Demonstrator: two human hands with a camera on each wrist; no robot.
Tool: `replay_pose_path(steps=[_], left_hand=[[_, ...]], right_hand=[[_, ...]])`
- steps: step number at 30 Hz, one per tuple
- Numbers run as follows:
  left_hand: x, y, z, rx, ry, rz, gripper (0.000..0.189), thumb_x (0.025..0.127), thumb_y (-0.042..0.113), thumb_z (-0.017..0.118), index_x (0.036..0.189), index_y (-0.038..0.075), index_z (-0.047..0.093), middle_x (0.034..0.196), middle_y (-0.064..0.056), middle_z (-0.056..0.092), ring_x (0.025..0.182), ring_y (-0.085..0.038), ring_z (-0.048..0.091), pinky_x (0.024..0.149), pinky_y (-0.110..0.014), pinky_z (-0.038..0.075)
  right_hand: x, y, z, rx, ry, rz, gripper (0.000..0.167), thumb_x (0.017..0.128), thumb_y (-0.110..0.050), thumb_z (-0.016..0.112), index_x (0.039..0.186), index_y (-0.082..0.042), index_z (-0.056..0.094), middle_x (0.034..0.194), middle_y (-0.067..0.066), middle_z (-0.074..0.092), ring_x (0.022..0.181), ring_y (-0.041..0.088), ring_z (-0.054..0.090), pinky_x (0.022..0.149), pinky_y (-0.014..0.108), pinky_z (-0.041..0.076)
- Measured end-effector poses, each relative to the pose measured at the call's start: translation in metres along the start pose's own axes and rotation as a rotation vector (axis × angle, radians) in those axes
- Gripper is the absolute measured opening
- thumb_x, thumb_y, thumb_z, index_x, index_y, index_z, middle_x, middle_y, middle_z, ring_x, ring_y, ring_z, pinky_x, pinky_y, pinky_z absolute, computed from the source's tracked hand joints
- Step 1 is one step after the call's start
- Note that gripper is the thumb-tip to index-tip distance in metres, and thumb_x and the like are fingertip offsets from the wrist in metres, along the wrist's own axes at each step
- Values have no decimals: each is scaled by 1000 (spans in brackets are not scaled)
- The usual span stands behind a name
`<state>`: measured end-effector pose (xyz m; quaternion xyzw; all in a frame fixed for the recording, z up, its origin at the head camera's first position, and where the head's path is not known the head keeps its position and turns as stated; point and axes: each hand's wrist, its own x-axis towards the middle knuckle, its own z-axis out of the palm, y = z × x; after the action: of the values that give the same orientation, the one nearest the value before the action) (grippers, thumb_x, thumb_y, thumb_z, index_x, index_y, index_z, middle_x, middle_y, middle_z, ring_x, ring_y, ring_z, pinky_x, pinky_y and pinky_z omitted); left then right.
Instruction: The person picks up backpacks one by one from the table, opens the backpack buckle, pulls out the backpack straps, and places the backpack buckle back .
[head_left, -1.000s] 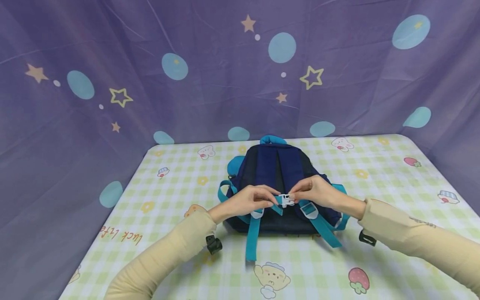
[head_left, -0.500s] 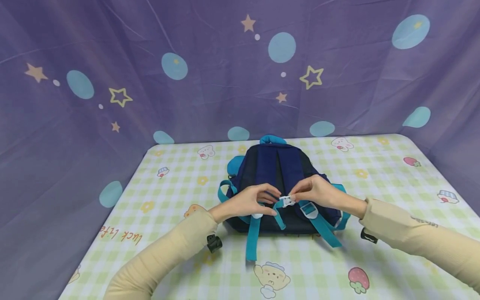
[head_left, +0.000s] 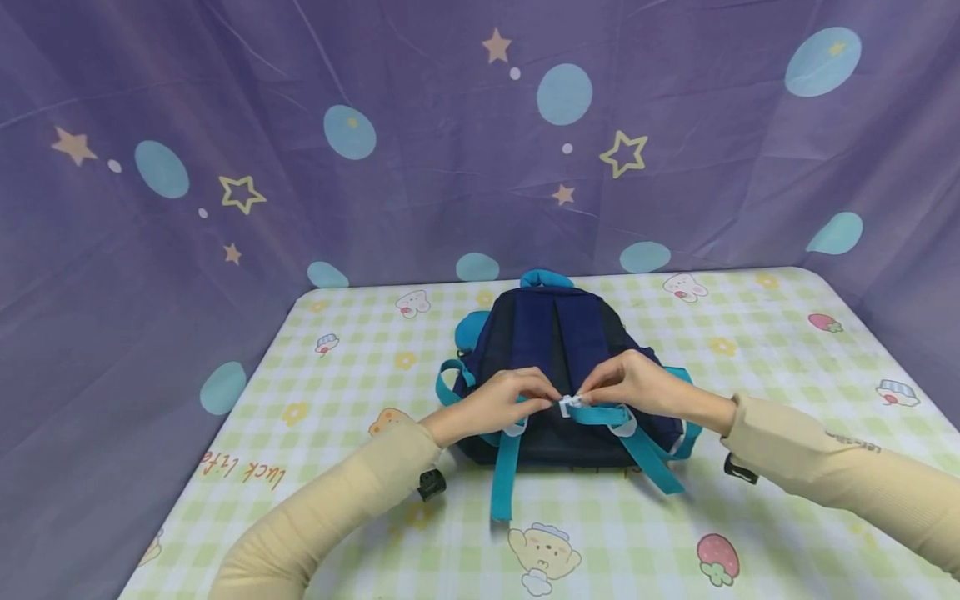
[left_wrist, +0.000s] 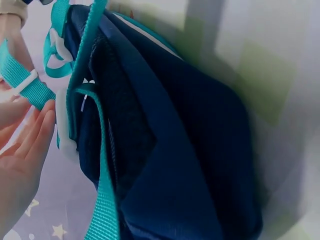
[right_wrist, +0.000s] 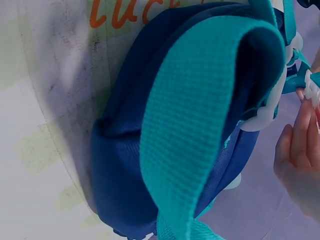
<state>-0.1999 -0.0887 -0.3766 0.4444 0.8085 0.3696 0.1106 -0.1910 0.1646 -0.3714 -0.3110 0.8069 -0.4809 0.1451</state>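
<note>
A dark blue backpack (head_left: 555, 350) lies on the table with its shoulder straps facing up. Over its lower middle, both hands meet at a small white plastic buckle (head_left: 567, 406) on teal webbing. My left hand (head_left: 498, 404) pinches at the buckle's left side, thumb and fingers together. From the other side, my right hand (head_left: 637, 383) pinches the buckle between thumb and fingertips; the right wrist view shows its fingers against the white buckle (right_wrist: 312, 87). A teal strap (head_left: 600, 415) runs rightward from the buckle, below the right fingers. The fingertips partly cover the buckle.
White strap adjusters (head_left: 624, 427) sit on the teal shoulder straps, whose loose ends (head_left: 504, 483) hang toward the table's front. A light checked cloth (head_left: 360, 533) covers the table. A purple curtain (head_left: 420, 183) stands behind it.
My left fingers parted from the teal strap, then came back together at the buckle. The strap end hanging left of the buckle is gone from there; teal webbing now extends rightward.
</note>
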Motion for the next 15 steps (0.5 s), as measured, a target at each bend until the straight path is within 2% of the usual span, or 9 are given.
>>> replay_pose_path(steps=[2, 8, 11, 15], left_hand=[[1, 0, 1, 41, 15, 38, 16, 96, 2, 61, 108, -2, 71, 101, -11, 64, 85, -17, 62, 72, -19, 50], [3, 1, 1, 106, 18, 71, 10, 92, 2, 65, 99, 0, 73, 96, -9, 64, 83, -18, 62, 70, -16, 49], [3, -1, 2, 141, 15, 101, 8, 91, 2, 67, 96, 1, 73, 95, -9, 64, 84, -18, 63, 71, -14, 49], [3, -3, 2, 176, 19, 132, 7, 89, 2, 69, 94, 1, 73, 95, -9, 64, 84, -19, 63, 72, -13, 49]], right_hand=[[0, 0, 0, -5, -11, -8, 11, 91, 0, 66, 96, 5, 74, 93, 12, 73, 76, 10, 67, 68, 25, 54], [1, -1, -2, -51, -40, -65, 10, 90, -2, 68, 94, 3, 75, 90, 9, 73, 74, 9, 65, 64, 23, 52], [1, -1, -4, -43, -69, -89, 9, 89, -1, 69, 92, 4, 75, 88, 9, 73, 77, 9, 66, 66, 25, 54], [1, -1, -7, -14, -125, -109, 8, 88, 0, 69, 91, 6, 75, 84, 11, 73, 72, 13, 66, 64, 28, 55]])
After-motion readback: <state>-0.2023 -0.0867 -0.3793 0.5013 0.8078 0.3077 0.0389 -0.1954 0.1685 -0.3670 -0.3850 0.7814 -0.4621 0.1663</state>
